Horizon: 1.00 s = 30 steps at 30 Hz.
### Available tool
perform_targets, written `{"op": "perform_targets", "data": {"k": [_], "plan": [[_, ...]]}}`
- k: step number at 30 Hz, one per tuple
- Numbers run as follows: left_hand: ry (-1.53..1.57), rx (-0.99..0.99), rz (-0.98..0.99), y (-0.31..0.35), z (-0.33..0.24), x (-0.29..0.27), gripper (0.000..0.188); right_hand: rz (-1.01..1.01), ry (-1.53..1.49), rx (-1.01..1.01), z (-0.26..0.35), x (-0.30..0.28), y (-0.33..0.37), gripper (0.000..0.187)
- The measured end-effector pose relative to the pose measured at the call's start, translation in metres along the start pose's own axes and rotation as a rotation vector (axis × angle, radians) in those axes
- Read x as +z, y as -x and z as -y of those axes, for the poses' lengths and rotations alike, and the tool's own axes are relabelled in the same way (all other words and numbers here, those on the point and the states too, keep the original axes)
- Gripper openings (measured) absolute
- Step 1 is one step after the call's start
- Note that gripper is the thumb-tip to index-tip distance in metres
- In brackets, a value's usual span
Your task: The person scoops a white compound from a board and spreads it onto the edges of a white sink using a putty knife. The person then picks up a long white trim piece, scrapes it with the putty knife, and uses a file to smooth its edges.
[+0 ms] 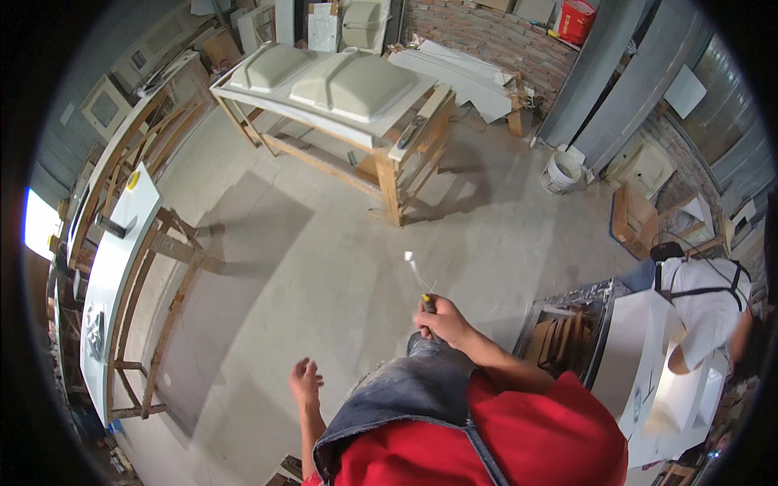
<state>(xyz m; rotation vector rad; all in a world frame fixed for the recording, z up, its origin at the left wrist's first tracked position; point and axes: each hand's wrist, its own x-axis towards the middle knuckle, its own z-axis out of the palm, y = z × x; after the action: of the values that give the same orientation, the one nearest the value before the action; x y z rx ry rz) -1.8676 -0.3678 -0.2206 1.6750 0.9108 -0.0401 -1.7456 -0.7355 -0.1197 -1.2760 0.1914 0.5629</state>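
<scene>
- While the right hand (444,319) grasps a slim, yellow-and-dark-handled tool (427,300) above the smooth grey floor (348,243), the left hand (305,381) hangs loosely curled, apparently empty.
- Carrying seems the step; the next move calls for keeping the white tip (409,257) clear.
- Beyond stands a wooden-framed bench (391,190) bearing cream, domed mouldings (356,87).

Open floor (340,251) is stretching ahead of the left hand (305,381) and the right hand (443,320); a wooden-legged table (387,125) is blocking the far side, a white-topped table (114,263) is bounding the left, a dark-framed box (601,328) the right.
</scene>
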Motion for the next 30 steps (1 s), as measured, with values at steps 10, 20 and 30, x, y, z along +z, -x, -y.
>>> {"op": "perform_targets", "data": {"k": [10, 20, 30], "plan": [[-0.676, 0.739, 0.371, -0.142, -0.277, 0.306, 0.045, -0.401, -0.129, -0.113, 0.071, -0.136, -0.054, 0.014], [-0.987, 0.858, 0.414, -0.283, -0.412, 0.549, 0.051, -0.864, -0.329, -0.04, 0.153, -0.209, -0.153, 0.018], [-0.815, 0.732, 0.423, -0.314, -0.445, 0.566, 0.037, -0.816, -0.263, 0.02, 0.268, -0.275, -0.295, 0.022]]}}
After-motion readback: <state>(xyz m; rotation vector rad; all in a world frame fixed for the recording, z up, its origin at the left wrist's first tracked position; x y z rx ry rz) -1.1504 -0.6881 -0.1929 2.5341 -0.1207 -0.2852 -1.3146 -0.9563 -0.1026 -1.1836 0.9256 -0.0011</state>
